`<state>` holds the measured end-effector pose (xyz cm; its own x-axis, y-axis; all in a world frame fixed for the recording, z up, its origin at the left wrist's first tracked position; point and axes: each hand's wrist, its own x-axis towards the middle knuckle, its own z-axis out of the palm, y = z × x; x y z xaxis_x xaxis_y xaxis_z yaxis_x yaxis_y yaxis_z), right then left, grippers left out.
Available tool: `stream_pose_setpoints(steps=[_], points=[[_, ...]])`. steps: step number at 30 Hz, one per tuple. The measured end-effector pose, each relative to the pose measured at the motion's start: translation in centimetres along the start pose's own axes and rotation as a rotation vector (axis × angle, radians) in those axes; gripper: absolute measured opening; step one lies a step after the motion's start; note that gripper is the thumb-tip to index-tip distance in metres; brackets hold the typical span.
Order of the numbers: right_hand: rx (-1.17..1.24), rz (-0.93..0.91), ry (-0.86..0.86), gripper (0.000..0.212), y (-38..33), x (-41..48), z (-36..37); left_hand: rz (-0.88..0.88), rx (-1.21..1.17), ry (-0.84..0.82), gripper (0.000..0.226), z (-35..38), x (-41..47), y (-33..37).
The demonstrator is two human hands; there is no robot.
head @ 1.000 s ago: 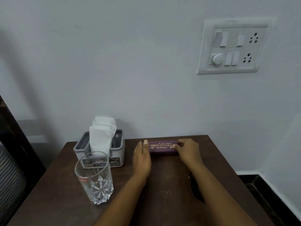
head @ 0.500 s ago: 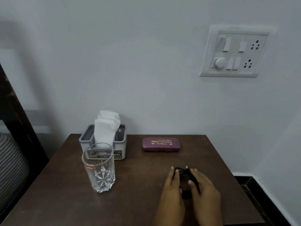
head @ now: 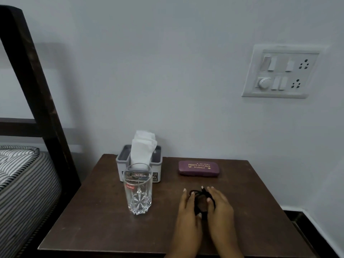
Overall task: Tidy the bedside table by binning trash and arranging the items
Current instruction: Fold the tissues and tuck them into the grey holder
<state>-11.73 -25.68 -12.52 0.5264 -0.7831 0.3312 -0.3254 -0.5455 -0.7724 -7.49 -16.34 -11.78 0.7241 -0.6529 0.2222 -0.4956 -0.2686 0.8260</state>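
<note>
Left of the left hand (head: 188,215), the glass (head: 138,189) stands upright on the worktop (head: 93,220), with a strip of bare surface between the two. Just behind the glass, the tissue holder (head: 157,165) blocks the far-left corner. Ahead of both hands, bare worktop runs to the spectacle case (head: 198,168), which lies near the wall (head: 167,90) and limits forward reach; right of the right hand (head: 221,209) the surface is open to the worktop edge, while the cable coil (head: 202,201) fills the gap between the hands.
</note>
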Motion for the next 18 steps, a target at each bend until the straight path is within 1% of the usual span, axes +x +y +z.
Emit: stream_pose_setpoints(steps=[2, 3, 5, 6, 7, 8, 9, 10, 11, 12, 14, 15, 18], points=[[0.019, -0.037, 0.101, 0.032, -0.3, -0.8, 0.1, 0.063, -0.077, 0.143, 0.051, -1.8, -1.0, -0.4], [0.027, -0.075, 0.149, 0.035, -0.6, -1.6, 0.3, 0.086, -0.118, 0.23, 0.045, -2.9, -1.6, -1.0], [0.058, -0.146, 0.158, 0.041, -1.9, -3.8, 1.1, 0.071, -0.121, 0.493, 0.032, -5.5, -2.7, -2.1], [0.064, -0.173, 0.132, 0.042, -2.5, -5.0, 1.8, 0.031, -0.091, 0.622, 0.035, -6.9, -3.1, -2.6], [0.069, -0.202, 0.08, 0.044, -3.1, -6.2, 2.8, -0.032, -0.065, 0.726, 0.047, -8.2, -3.3, -3.2], [0.066, -0.218, 0.003, 0.051, -3.9, -7.1, 3.6, -0.117, -0.066, 0.768, 0.063, -9.3, -3.3, -4.0], [0.08, -0.204, -0.107, 0.062, -4.9, -7.8, 4.4, -0.181, -0.095, 0.736, 0.078, -10.2, -3.1, -4.9], [0.1, -0.175, -0.233, 0.068, -5.9, -8.0, 5.2, -0.217, -0.147, 0.647, 0.09, -11.0, -2.8, -5.7], [0.088, -0.152, -0.341, 0.073, -6.9, -7.9, 5.8, -0.218, -0.209, 0.548, 0.097, -11.5, -2.4, -6.5], [0.049, -0.126, -0.391, 0.077, -7.7, -7.5, 6.4, -0.214, -0.27, 0.457, 0.101, -11.9, -2.1, -6.9], [-0.024, -0.094, -0.385, 0.078, -9.1, -6.6, 7.1, -0.199, -0.338, 0.338, 0.1, -12.0, -1.6, -7.3], [-0.047, -0.09, -0.378, 0.077, -9.7, -6.4, 7.5, -0.193, -0.327, 0.302, 0.097, -11.8, -1.4, -7.6], [-0.081, -0.101, -0.379, 0.071, -10.4, -6.5, 8.6, -0.184, -0.236, 0.282, 0.078, -11.6, -1.4, -8.0]])
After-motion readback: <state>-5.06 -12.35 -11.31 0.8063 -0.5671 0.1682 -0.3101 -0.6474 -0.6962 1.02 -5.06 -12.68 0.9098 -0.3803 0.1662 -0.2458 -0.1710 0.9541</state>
